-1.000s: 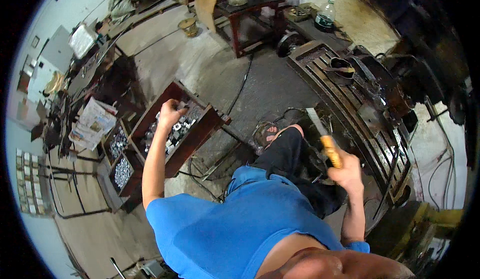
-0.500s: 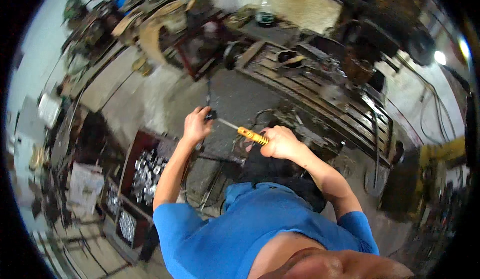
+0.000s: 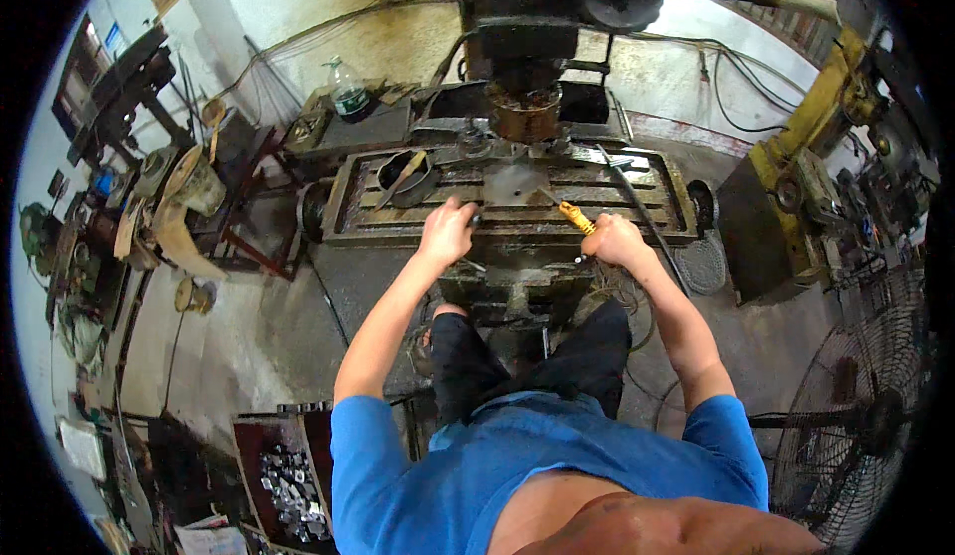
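Observation:
My right hand [image 3: 615, 240] is closed round a yellow-handled tool [image 3: 577, 219]. Its thin metal rod points up and left over the slotted machine table [image 3: 378, 219]; I cannot make out the exact kind. My left hand [image 3: 448, 231] is at the table's front edge, fingers curled and pinched on a small dark part [image 3: 476, 220], mostly hidden by the fingers. Between and beyond the hands, a flat grey block [image 3: 515, 185] lies on the table under the machine's spindle head [image 3: 522, 107]. To its left is a dark bowl [image 3: 408, 179] with a brush-like tool across it.
A clear bottle [image 3: 348, 92] with dark green liquid stands behind the table at left. A long dark bar [image 3: 637, 202] leans over the table's right side. At lower right is a wire-caged fan [image 3: 846, 406]; at lower left, a bin [image 3: 254, 465] holds metal pieces.
My view has swung toward the machine and its table. Both hands have moved from in front of my body to the table's front edge, the yellow-handled tool now angled away from my left hand.

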Tool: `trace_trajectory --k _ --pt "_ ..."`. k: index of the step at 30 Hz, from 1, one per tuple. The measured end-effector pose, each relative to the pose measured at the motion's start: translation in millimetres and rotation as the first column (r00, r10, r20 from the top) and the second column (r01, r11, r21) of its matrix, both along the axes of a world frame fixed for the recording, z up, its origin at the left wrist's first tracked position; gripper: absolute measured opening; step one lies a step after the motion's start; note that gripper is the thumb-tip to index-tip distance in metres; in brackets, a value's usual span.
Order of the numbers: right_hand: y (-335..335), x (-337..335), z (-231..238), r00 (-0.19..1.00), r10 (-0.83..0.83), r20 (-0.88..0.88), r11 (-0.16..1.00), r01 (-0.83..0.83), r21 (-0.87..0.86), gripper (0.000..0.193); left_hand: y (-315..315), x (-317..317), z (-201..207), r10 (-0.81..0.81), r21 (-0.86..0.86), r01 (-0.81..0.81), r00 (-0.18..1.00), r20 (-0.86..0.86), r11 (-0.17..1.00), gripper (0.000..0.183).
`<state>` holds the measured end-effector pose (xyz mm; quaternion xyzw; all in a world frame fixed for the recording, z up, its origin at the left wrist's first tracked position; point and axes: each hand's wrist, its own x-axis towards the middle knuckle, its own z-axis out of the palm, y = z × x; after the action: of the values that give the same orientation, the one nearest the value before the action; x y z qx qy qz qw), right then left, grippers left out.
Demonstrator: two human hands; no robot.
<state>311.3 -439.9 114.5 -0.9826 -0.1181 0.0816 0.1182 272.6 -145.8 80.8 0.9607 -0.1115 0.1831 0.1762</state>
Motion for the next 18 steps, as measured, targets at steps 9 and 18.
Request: trace_trajectory --k 9,18 --pt "-36.5 -7.1 38.6 0.996 0.081 -0.049 0.811 -0.037 0.584 0.028 -46.1 117.2 -16.5 -0.203 0.477 0.151 0.978 0.058 0.866 0.030" --pt "-44.1 31.7 -104.9 0.986 0.141 -0.084 0.391 0.022 0.920 0.031 -32.8 87.6 -4.7 0.069 -0.014 -0.070 0.997 -0.046 0.997 0.032"
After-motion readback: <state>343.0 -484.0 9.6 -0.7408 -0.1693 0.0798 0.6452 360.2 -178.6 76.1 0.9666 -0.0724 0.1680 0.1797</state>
